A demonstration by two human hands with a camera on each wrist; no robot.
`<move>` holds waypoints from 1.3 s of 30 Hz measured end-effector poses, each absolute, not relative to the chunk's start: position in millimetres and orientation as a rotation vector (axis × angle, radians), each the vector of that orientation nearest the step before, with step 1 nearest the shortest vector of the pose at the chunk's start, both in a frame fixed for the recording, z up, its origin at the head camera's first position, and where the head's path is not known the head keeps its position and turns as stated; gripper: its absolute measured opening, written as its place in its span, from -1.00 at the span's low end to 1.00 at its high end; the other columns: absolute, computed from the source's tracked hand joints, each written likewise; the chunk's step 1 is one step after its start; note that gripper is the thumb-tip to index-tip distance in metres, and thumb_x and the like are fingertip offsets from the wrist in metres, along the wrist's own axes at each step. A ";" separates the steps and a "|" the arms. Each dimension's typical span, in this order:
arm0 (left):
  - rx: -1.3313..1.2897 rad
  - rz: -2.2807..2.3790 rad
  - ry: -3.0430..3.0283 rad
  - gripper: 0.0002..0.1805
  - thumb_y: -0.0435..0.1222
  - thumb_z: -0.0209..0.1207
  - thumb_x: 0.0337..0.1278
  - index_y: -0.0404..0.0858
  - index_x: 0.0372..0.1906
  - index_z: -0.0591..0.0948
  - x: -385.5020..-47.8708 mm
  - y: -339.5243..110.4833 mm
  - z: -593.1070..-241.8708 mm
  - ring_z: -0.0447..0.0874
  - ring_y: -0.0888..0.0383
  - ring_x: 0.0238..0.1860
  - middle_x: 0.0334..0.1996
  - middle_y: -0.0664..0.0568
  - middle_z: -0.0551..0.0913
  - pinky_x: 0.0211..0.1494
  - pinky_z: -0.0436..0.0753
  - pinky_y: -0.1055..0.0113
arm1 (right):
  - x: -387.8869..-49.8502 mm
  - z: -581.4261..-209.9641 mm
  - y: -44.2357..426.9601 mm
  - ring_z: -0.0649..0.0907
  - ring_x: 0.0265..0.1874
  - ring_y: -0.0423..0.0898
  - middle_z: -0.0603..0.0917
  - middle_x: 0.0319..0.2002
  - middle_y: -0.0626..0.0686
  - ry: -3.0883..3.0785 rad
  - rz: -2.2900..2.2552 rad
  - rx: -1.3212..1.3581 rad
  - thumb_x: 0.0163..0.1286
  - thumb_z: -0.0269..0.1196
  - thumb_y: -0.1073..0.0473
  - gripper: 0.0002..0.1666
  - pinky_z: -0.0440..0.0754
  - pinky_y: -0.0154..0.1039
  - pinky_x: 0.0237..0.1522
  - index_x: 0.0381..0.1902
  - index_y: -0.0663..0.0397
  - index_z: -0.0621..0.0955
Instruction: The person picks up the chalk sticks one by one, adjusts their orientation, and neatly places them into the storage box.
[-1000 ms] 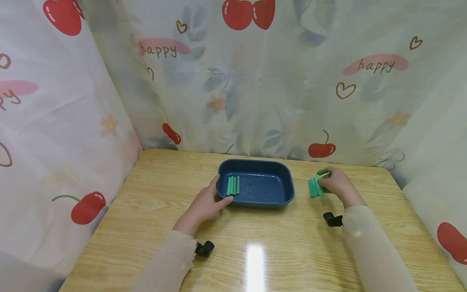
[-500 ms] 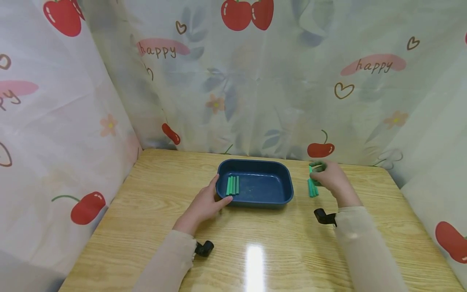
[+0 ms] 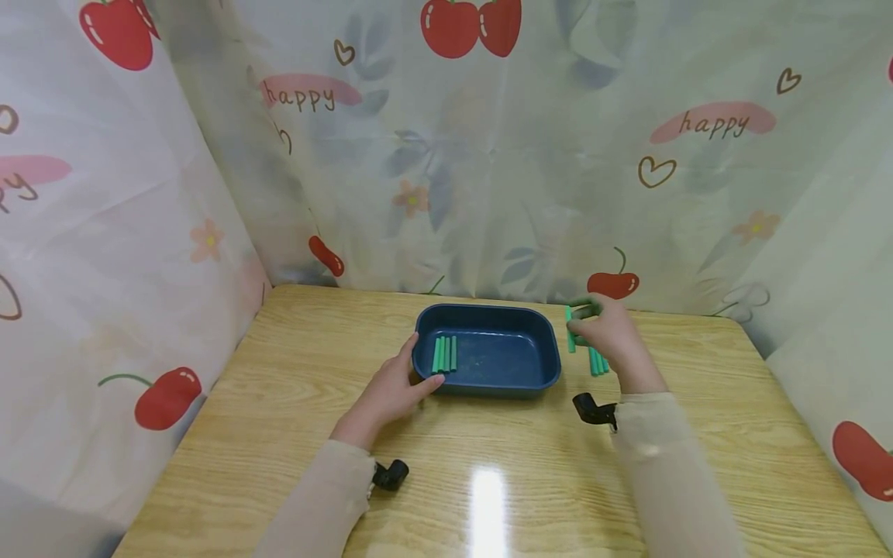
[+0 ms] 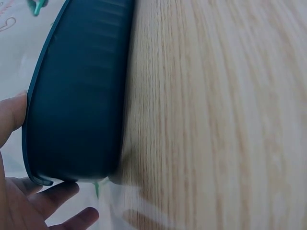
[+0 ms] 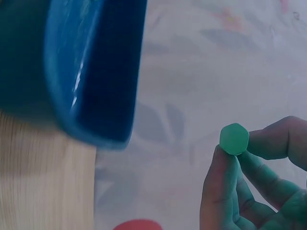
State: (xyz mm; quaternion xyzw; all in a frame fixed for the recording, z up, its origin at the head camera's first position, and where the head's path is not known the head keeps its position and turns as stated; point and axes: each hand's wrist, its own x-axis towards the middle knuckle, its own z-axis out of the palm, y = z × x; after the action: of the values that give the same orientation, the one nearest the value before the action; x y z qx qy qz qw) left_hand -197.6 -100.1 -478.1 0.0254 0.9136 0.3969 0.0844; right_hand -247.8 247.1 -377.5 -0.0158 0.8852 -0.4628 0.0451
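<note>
The blue tray (image 3: 498,391) stands on the table, with several green sticks (image 3: 445,355) side by side at its left end. My left hand (image 3: 391,391) grips the tray's left end, thumb at the front corner and fingers at the side; the left wrist view shows them at the tray's rim (image 4: 36,91). My right hand (image 3: 605,329) pinches one green stick (image 3: 570,332) in the air just right of the tray. In the right wrist view its round end (image 5: 234,139) shows between thumb and fingertips. More green sticks (image 3: 596,362) lie on the table below that hand, partly hidden.
The wooden table (image 3: 335,333) meets a patterned cloth (image 3: 488,194) at its back edge and sides. A small black camera (image 3: 391,475) is on the left wrist and another (image 3: 591,409) on the right wrist.
My right hand has lifted a green stick from the group on the table and carried it left toward the tray. The left hand and tray have stayed in place.
</note>
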 end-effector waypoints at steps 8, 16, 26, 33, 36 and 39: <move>0.083 1.180 2.726 0.07 0.20 0.24 0.21 0.03 0.64 -0.10 -198.1 -100.7 -478.9 0.17 -0.15 0.50 0.53 -0.14 0.18 0.45 0.25 -0.17 | -248.5 -374.7 223.5 0.66 -0.12 0.16 0.54 0.08 0.30 2.678 -1.469 -0.098 0.35 0.21 0.30 -0.42 0.72 -0.10 -0.10 0.33 0.26 0.47; 0.096 1.182 2.726 0.10 0.27 0.22 0.17 0.02 0.64 -0.09 -198.1 -100.9 -478.7 0.17 -0.14 0.50 0.53 -0.15 0.19 0.45 0.26 -0.15 | -251.6 -379.8 199.7 0.64 -0.24 0.12 0.55 -0.03 0.28 2.656 -1.541 -0.087 0.33 0.21 0.34 -0.47 0.73 -0.09 -0.16 0.26 0.35 0.49; 0.086 1.183 2.730 0.09 0.23 0.24 0.19 0.00 0.64 -0.08 -198.5 -100.5 -479.1 0.18 -0.15 0.49 0.53 -0.15 0.20 0.44 0.27 -0.16 | -253.6 -386.8 177.6 0.64 -0.30 0.08 0.55 -0.03 0.25 2.625 -1.588 -0.078 0.35 0.21 0.30 -0.48 0.71 0.01 -0.13 0.27 0.25 0.52; 0.074 1.172 2.736 0.09 0.24 0.24 0.18 0.01 0.64 -0.08 -198.4 -100.0 -478.4 0.18 -0.16 0.49 0.52 -0.15 0.20 0.44 0.27 -0.17 | -257.6 -398.6 162.5 0.61 -0.14 0.08 0.60 -0.01 0.25 2.613 -1.623 -0.060 0.35 0.22 0.29 -0.49 0.67 -0.13 -0.16 0.26 0.23 0.53; 0.080 1.171 2.737 0.10 0.26 0.23 0.17 0.01 0.64 -0.08 -198.4 -100.2 -478.6 0.19 -0.16 0.49 0.52 -0.16 0.21 0.43 0.28 -0.17 | -258.9 -403.9 155.1 0.59 -0.11 0.08 0.60 -0.02 0.23 2.608 -1.638 -0.060 0.34 0.23 0.31 -0.50 0.65 -0.16 -0.18 0.25 0.22 0.55; 0.078 1.168 2.737 0.10 0.28 0.22 0.16 0.01 0.64 -0.08 -198.8 -100.6 -479.0 0.19 -0.16 0.49 0.52 -0.15 0.21 0.44 0.28 -0.17 | -259.3 -408.8 148.0 0.60 -0.10 0.09 0.61 -0.04 0.22 2.591 -1.652 -0.075 0.33 0.22 0.33 -0.49 0.66 -0.13 -0.17 0.25 0.22 0.55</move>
State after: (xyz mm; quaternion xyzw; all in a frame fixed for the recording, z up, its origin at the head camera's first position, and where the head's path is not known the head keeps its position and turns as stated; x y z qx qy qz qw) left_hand -198.8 -100.6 -479.0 0.0261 0.9163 0.3910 0.0823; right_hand -259.3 148.0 -408.8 -0.0243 0.8424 -0.5373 0.0339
